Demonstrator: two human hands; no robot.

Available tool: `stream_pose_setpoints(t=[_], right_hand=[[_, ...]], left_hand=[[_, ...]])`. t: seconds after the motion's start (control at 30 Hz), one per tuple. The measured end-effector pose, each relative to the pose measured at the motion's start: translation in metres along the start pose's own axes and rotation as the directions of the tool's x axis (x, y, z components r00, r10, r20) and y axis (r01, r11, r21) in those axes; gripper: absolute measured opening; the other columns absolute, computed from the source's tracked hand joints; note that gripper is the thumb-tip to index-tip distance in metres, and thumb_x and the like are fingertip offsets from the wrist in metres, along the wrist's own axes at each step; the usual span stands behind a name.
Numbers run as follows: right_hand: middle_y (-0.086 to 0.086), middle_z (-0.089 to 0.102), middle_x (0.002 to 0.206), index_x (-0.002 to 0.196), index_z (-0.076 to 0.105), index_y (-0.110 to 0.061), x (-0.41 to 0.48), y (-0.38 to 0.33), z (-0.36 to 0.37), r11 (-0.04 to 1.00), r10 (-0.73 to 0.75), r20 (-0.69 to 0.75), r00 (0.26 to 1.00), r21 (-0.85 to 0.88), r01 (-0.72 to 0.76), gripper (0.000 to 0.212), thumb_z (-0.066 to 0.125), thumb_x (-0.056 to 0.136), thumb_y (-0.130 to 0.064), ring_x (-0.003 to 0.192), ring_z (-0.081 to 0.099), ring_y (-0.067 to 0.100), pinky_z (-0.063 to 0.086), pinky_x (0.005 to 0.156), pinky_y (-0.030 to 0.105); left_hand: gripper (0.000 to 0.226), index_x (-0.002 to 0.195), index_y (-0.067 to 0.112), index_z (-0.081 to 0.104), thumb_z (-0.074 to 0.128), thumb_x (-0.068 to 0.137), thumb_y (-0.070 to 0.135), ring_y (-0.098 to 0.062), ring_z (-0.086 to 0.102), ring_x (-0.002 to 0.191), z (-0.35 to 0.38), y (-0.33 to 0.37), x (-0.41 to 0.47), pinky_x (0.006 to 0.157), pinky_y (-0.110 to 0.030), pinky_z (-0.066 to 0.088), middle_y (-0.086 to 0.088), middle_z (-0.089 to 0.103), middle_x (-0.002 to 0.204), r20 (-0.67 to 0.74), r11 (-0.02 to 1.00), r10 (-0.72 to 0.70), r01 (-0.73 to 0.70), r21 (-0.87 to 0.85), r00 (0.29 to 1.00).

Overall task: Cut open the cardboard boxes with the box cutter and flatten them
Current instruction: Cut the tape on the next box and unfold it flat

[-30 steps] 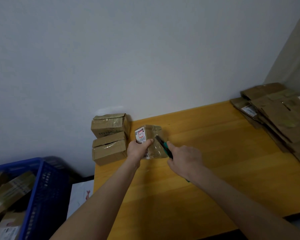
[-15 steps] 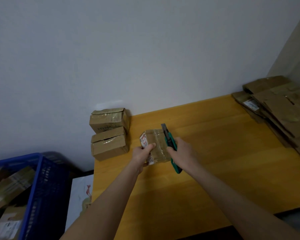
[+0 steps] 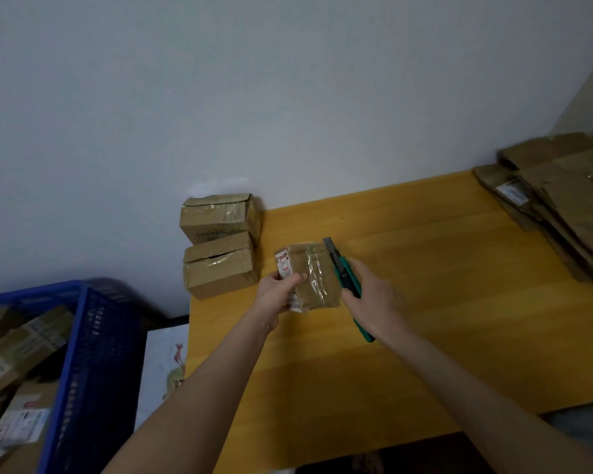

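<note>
A small taped cardboard box (image 3: 314, 277) with a white label on its left side sits on the yellow wooden table (image 3: 425, 319). My left hand (image 3: 278, 290) grips its left side, thumb on top. My right hand (image 3: 370, 295) holds the green box cutter (image 3: 344, 278) just right of the box, its grey blade extended and pointing away from me past the box's far right corner. Two more sealed cardboard boxes (image 3: 220, 244) are stacked at the table's far left corner against the wall.
A pile of flattened cardboard (image 3: 558, 200) lies at the table's far right. A blue plastic crate (image 3: 93, 354) with several more boxes stands left of the table. White printed paper (image 3: 161, 367) lies between crate and table. The wall is close behind.
The box cutter has swung from lying over the box top to the box's right side, blade pointing away. The left hand keeps its grip on the box.
</note>
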State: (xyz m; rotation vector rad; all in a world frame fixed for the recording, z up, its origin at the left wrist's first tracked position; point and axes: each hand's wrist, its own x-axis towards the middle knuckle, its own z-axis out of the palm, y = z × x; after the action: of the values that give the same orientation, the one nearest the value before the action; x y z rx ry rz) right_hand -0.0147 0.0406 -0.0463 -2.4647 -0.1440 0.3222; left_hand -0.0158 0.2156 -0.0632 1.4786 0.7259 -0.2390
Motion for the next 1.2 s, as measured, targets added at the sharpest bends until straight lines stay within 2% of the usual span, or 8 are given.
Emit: stream_pose_setpoints(t=[0.07, 0.13, 0.37, 0.57, 0.73, 0.9, 1.07, 1.2], right_hand=[[0.004, 0.067, 0.101, 0.146, 0.021, -0.046, -0.009, 0.002, -0.005, 0.992, -0.017, 0.025, 1.000, -0.126, 0.020, 0.062, 0.045, 0.089, -0.038, 0.082, 0.064, 0.027, 0.054, 0.070, 0.036], [0.007, 0.068, 0.102, 0.147, 0.018, -0.047, -0.017, -0.002, -0.011, 0.977, -0.021, 0.058, 0.998, -0.211, 0.033, 0.063, 0.045, 0.091, -0.039, 0.087, 0.064, 0.030, 0.053, 0.075, 0.035], [0.007, 0.066, 0.105, 0.150, 0.012, -0.042, -0.028, -0.015, -0.020, 0.925, -0.061, 0.096, 0.994, -0.368, 0.092, 0.060, 0.041, 0.097, -0.040, 0.092, 0.063, 0.029, 0.051, 0.078, 0.034], [0.004, 0.066, 0.093, 0.152, 0.010, -0.033, -0.026, -0.019, -0.016, 0.869, -0.100, 0.052, 0.994, -0.482, 0.112, 0.060, 0.038, 0.098, -0.039, 0.079, 0.063, 0.024, 0.049, 0.068, 0.032], [-0.001, 0.049, 0.070, 0.152, 0.008, -0.030, -0.022, -0.031, -0.019, 0.817, -0.037, 0.094, 0.995, -0.571, 0.085, 0.062, 0.039, 0.099, -0.036, 0.068, 0.053, 0.020, 0.045, 0.063, 0.030], [0.003, 0.065, 0.091, 0.152, 0.012, -0.029, -0.020, -0.035, -0.019, 0.826, -0.046, 0.112, 0.993, -0.554, 0.101, 0.061, 0.041, 0.099, -0.037, 0.079, 0.062, 0.022, 0.047, 0.064, 0.030], [0.004, 0.066, 0.103, 0.151, 0.015, -0.027, -0.021, -0.035, -0.019, 0.809, -0.037, 0.142, 0.989, -0.577, 0.113, 0.060, 0.042, 0.098, -0.038, 0.090, 0.064, 0.025, 0.044, 0.064, 0.030], [0.003, 0.065, 0.102, 0.142, 0.034, -0.028, -0.018, -0.033, -0.016, 0.811, 0.007, 0.184, 0.983, -0.575, 0.102, 0.048, 0.047, 0.096, -0.031, 0.092, 0.064, 0.024, 0.041, 0.063, 0.029]], left_hand=[[0.029, 0.112, 0.010, 0.060, 0.070, 0.085, 0.016, -0.011, 0.063, 0.071, 0.000, 0.000, 0.000, 0.051, -0.020, 0.051, 0.001, 0.067, 0.086, -0.014, 1.000, 0.006, -0.006, -0.006, 1.000], [0.028, 0.110, 0.010, 0.060, 0.070, 0.085, 0.016, -0.011, 0.063, 0.071, 0.000, 0.000, 0.000, 0.053, -0.021, 0.051, 0.001, 0.067, 0.086, -0.024, 1.000, 0.008, -0.008, -0.007, 1.000], [0.034, 0.113, 0.008, 0.060, 0.072, 0.083, 0.019, -0.012, 0.063, 0.074, 0.004, 0.000, -0.001, 0.056, -0.024, 0.050, -0.002, 0.067, 0.089, -0.023, 0.999, 0.008, -0.008, 0.031, 1.000], [0.035, 0.112, 0.007, 0.058, 0.073, 0.083, 0.020, -0.012, 0.062, 0.070, 0.012, 0.002, -0.003, 0.041, -0.017, 0.046, -0.003, 0.067, 0.089, -0.063, 0.999, -0.007, 0.010, 0.036, 0.998], [0.044, 0.113, 0.005, 0.059, 0.078, 0.076, 0.019, -0.020, 0.067, 0.077, 0.015, 0.000, 0.001, 0.057, -0.027, 0.052, -0.010, 0.070, 0.099, -0.131, 0.996, 0.039, -0.027, 0.087, 0.991], [0.046, 0.111, 0.007, 0.060, 0.080, 0.072, 0.018, -0.025, 0.069, 0.085, 0.017, 0.000, 0.006, 0.072, -0.038, 0.059, -0.010, 0.070, 0.099, -0.180, 0.993, 0.074, -0.055, 0.106, 0.981], [0.040, 0.105, 0.009, 0.059, 0.079, 0.072, 0.019, -0.025, 0.069, 0.084, 0.020, -0.008, 0.008, 0.073, -0.038, 0.059, -0.010, 0.070, 0.098, -0.212, 0.995, 0.070, -0.053, 0.085, 0.975], [0.039, 0.103, 0.012, 0.060, 0.079, 0.071, 0.022, -0.023, 0.068, 0.084, 0.026, -0.006, 0.008, 0.078, -0.041, 0.059, -0.005, 0.069, 0.095, -0.192, 0.984, 0.116, -0.087, 0.153, 0.974]])
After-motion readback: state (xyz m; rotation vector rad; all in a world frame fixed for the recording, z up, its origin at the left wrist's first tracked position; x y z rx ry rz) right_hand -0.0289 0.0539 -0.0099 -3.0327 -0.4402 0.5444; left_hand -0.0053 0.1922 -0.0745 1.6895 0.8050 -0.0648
